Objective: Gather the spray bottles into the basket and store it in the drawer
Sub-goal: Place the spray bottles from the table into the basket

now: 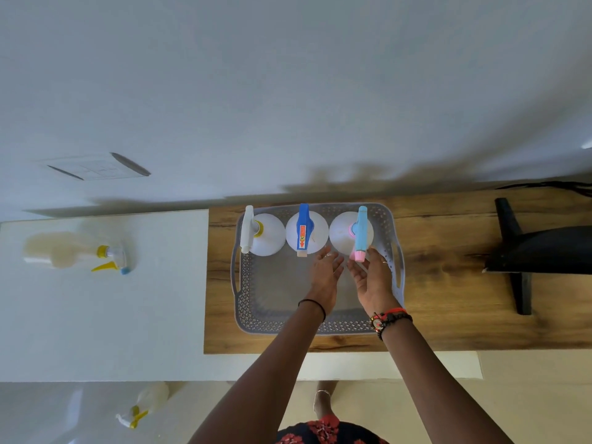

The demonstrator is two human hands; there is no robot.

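A grey perforated basket [246, 302] sits on the wooden counter [448, 283]. Three white spray bottles stand upright along its far side: one with a white trigger head [269, 235], one with a blue head [304, 232], one with a light-blue and pink head [346, 232]. My left hand [325, 277] and my right hand [371, 277] hover open inside the basket, palms facing each other, just in front of the blue-pink bottle; my right fingertips are close to its pink nozzle. A clear bottle with a yellow trigger [77, 254] lies on its side on the white surface at left.
Another yellow-trigger spray bottle [144, 405] lies on the floor at lower left. A black stand with a dark object [525, 254] occupies the right of the counter. A white wall with a switch plate [96, 168] rises behind. My foot shows below the counter edge.
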